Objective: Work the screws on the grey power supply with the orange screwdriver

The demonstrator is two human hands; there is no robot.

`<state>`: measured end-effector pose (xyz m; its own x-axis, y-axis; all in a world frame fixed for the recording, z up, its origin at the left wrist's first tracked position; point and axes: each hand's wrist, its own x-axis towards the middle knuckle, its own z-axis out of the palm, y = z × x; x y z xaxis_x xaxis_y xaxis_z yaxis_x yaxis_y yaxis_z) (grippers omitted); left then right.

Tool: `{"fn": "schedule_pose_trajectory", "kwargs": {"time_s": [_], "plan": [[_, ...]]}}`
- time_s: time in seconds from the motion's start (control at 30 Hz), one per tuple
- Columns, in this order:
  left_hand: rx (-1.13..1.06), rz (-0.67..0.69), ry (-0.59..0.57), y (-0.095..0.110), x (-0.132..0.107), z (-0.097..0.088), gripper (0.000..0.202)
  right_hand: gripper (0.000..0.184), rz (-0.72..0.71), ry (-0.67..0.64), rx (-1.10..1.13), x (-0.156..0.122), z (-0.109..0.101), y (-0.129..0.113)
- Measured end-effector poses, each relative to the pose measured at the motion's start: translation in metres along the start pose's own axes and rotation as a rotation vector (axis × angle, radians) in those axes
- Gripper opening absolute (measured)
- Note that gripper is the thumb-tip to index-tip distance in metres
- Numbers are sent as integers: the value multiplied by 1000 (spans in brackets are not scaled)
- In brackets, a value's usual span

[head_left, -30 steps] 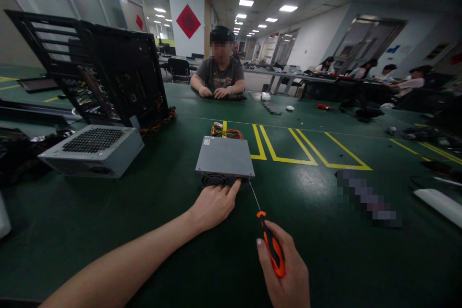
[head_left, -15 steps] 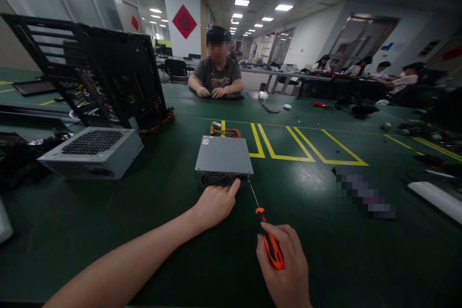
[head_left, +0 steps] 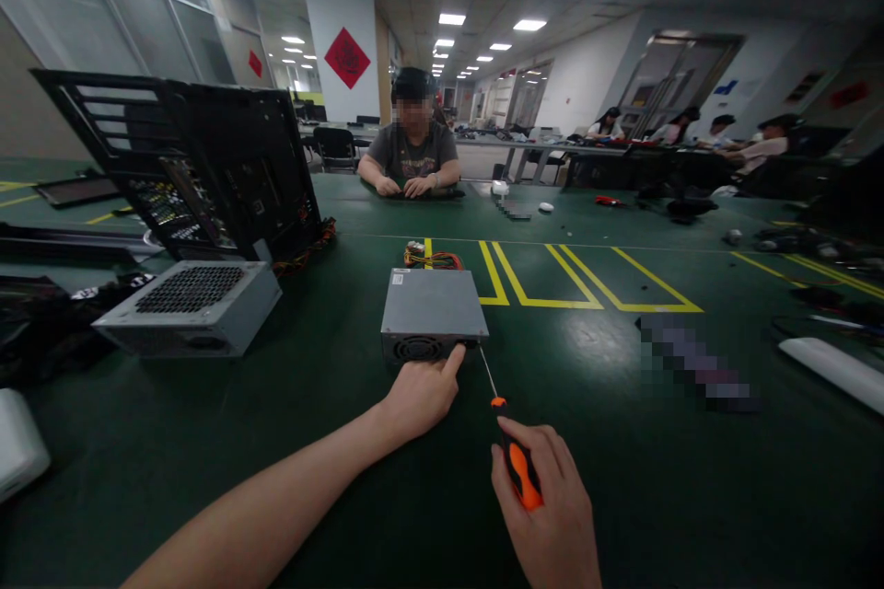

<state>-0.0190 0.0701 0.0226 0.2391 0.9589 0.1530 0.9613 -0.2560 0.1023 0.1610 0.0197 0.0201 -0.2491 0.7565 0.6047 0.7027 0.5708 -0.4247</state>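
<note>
A small grey power supply box (head_left: 432, 308) lies on the green table (head_left: 345, 442) in front of me, with coloured wires (head_left: 434, 258) trailing from its far end. My left hand (head_left: 419, 396) rests against its near face, fingers curled and the index finger touching the lower right corner. My right hand (head_left: 549, 511) is closed around the orange-and-black handle of a screwdriver (head_left: 509, 446). The thin shaft points up and left, and its tip sits at the box's near right corner.
A larger grey power supply (head_left: 193, 308) with a fan grille sits to the left, in front of an open black computer case (head_left: 200, 170). A person (head_left: 412, 152) sits across the table. Yellow lines (head_left: 573, 281) mark the table. White objects lie at both edges.
The view has shifted slightly. Both hands hold nearly the same pose, with the screwdriver tip staying at the box's corner.
</note>
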Motion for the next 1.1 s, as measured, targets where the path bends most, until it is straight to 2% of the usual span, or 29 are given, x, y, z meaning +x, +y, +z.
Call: {"fn": "schedule_pose_trajectory", "kwargs": {"time_s": [0.13,0.23,0.4,0.5,0.57,0.63,0.77,0.83,0.93,1.03,1.1], "plan": [[10,-4,-2,1,1,0,44,28,125,-24,46,3,-5,-2],[9,-2,-10,0,1,0,46,28,193,-62,75,10,-13,0],[-22,15,-25,-3,1,3,48,19,65,-31,2,18,-21,2],[-37,11,-20,-5,1,5,47,19,-25,9,-21,15,-17,3],[-49,17,-1,-5,1,5,47,19,-26,21,7,11,-13,6],[-54,20,16,-5,1,5,47,20,6,30,51,7,-9,8],[-47,10,4,-5,2,5,47,28,192,74,97,-1,0,13],[-47,10,-5,-5,2,4,46,27,229,91,117,-4,4,15],[-60,22,0,-5,2,4,46,21,101,102,121,-6,7,18],[-53,24,6,-4,2,4,44,23,-70,40,79,-4,7,21],[-32,16,3,-4,3,4,44,24,-113,1,62,-3,6,22]]}}
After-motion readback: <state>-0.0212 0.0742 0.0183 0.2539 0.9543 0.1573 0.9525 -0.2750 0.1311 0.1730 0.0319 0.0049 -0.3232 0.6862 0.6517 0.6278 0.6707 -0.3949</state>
